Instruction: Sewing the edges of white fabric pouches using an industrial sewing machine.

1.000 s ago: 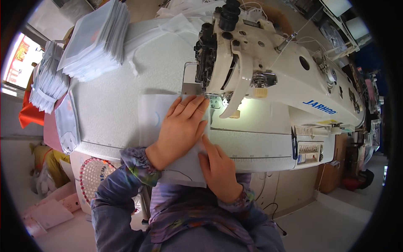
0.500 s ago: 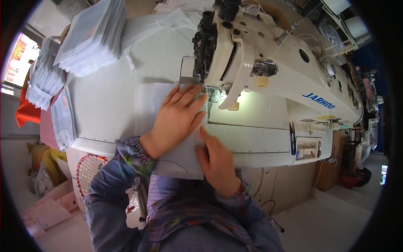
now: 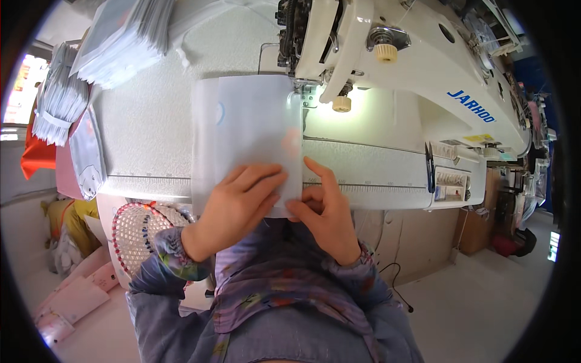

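A pale, whitish fabric piece [image 3: 251,136] with a faint orange print and a blue curved mark lies flat on the machine bed. Its far right corner is at the needle area of a white sewing machine [image 3: 357,54], beside the lit presser foot. My left hand [image 3: 236,206] rests on the near part of the fabric, fingers stretched out and holding nothing. At the near right corner, my right hand [image 3: 327,212] pinches the fabric edge between thumb and curled fingers, its index finger pointing forward along that edge.
A tall stack of similar pieces [image 3: 124,42] stands at the far left, with a tied bundle [image 3: 60,100] beside it. Black scissors [image 3: 430,166] and a small parts tray [image 3: 452,184] are at the right. A woven basket [image 3: 133,233] sits below the table edge at left.
Both hands have drawn back toward me, away from the needle, uncovering the print. The fabric's near end now lies closer to the table edge. My right hand has taken its near right corner.
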`<state>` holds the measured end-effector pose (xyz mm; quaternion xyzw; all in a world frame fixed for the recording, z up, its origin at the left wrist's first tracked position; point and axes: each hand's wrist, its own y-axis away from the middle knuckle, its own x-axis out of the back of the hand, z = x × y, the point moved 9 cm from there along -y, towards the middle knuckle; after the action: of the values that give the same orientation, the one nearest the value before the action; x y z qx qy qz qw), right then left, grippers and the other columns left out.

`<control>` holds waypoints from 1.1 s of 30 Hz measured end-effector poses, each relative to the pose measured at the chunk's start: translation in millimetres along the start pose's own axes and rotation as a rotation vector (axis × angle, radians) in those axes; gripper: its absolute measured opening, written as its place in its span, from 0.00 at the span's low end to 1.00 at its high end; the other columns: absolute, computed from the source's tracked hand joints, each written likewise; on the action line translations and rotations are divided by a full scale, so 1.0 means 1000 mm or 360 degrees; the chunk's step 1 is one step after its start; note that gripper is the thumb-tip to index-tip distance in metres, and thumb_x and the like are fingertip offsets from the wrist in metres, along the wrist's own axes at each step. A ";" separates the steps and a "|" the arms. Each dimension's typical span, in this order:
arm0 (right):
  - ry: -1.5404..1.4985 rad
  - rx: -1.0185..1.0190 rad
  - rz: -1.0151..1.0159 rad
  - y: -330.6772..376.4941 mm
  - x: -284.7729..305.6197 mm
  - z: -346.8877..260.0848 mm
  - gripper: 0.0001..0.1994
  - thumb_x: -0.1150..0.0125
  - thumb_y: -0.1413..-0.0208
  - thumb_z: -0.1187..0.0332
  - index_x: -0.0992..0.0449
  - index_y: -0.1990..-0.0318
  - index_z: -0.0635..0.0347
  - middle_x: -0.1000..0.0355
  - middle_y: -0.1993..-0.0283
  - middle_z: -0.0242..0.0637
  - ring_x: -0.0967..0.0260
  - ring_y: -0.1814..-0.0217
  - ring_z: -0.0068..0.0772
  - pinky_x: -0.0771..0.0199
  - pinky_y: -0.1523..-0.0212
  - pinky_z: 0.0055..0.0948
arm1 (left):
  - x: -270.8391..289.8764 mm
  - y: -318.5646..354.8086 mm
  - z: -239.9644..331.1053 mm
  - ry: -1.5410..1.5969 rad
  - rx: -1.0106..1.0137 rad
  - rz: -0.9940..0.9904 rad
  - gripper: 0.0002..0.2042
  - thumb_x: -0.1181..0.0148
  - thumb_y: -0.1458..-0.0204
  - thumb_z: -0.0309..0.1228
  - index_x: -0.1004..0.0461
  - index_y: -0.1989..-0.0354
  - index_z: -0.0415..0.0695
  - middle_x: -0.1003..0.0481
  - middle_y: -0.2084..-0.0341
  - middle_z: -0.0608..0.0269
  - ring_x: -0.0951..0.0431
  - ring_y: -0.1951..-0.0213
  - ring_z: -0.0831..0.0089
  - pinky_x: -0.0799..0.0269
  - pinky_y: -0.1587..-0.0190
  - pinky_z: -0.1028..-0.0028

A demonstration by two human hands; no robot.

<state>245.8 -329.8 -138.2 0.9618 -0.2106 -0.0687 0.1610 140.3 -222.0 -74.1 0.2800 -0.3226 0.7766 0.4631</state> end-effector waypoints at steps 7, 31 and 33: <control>0.0005 0.0058 0.0044 0.006 0.000 -0.002 0.38 0.32 0.38 0.82 0.43 0.23 0.60 0.26 0.65 0.32 0.25 0.62 0.19 0.19 0.59 0.23 | -0.015 0.006 0.005 0.0064 -0.0054 -0.0083 0.21 0.37 0.45 0.20 0.22 0.41 0.38 0.23 0.39 0.53 0.21 0.42 0.50 0.23 0.40 0.59; 0.1231 0.0757 0.0559 -0.045 0.116 -0.088 0.09 0.41 0.30 0.71 0.18 0.51 0.66 0.18 0.65 0.39 0.18 0.62 0.35 0.18 0.57 0.36 | -0.008 0.026 0.016 -0.0483 -0.0238 0.0174 0.23 0.34 0.59 0.26 0.14 0.49 0.47 0.20 0.58 0.68 0.19 0.55 0.67 0.22 0.55 0.67; 0.2228 0.0975 0.0599 -0.117 0.134 -0.098 0.12 0.42 0.30 0.67 0.18 0.49 0.64 0.17 0.59 0.43 0.19 0.58 0.42 0.19 0.53 0.43 | -0.010 0.025 0.016 -0.0471 -0.0220 0.0166 0.22 0.33 0.59 0.27 0.14 0.50 0.48 0.19 0.57 0.69 0.18 0.55 0.68 0.21 0.56 0.68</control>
<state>431.2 -259.1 -94.7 0.7311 -0.2290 0.6426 -0.0072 124.0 -248.9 -77.9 0.3416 -0.4541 0.7257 0.3878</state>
